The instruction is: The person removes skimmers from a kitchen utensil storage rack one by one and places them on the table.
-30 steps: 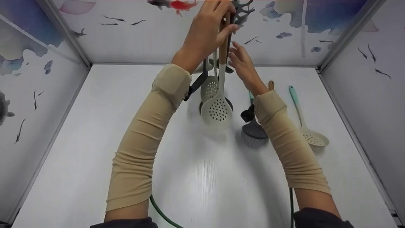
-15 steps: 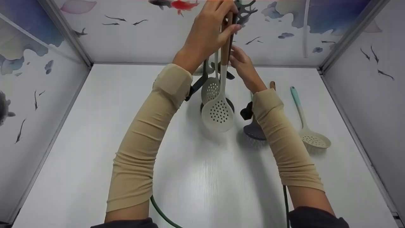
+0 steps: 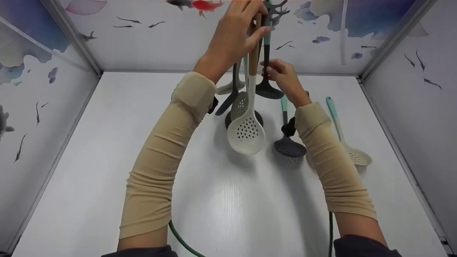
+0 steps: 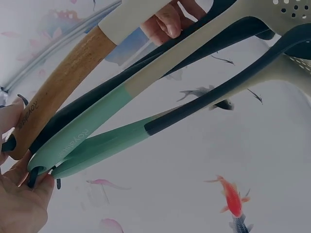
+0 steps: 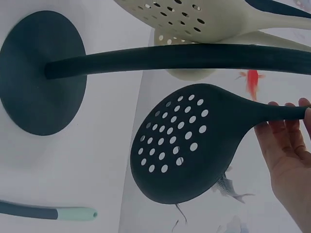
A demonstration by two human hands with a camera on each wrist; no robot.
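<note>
Up at the top of a utensil stand, my left hand [image 3: 237, 30] curls round the dark branching hooks [image 3: 277, 10] and the handle ends. In the left wrist view its fingers sit by the wooden handle [image 4: 63, 92] and the green handle [image 4: 77, 131], whose holes have hooks through them. My right hand [image 3: 285, 76] pinches the neck of a dark slotted skimmer [image 5: 175, 141] at the stand's right side. A white slotted spoon [image 3: 247, 134] hangs in front, on the wooden handle. Behind it a pale skimmer [image 3: 239, 103] and a dark turner [image 3: 228, 101] hang.
The stand's round dark base [image 5: 41, 73] is on the white table [image 3: 207, 200]. Right of it lie a dark skimmer [image 3: 290, 147] and a pale skimmer [image 3: 360, 157], both green-handled. My right sleeve [image 3: 332, 164] hides part of the table. Printed panels [image 3: 153, 46] border the table.
The dark skimmer has swung out to the right of the stand, with my right hand now pinching its neck. The other hanging utensils have shifted slightly. My left hand stays at the top.
</note>
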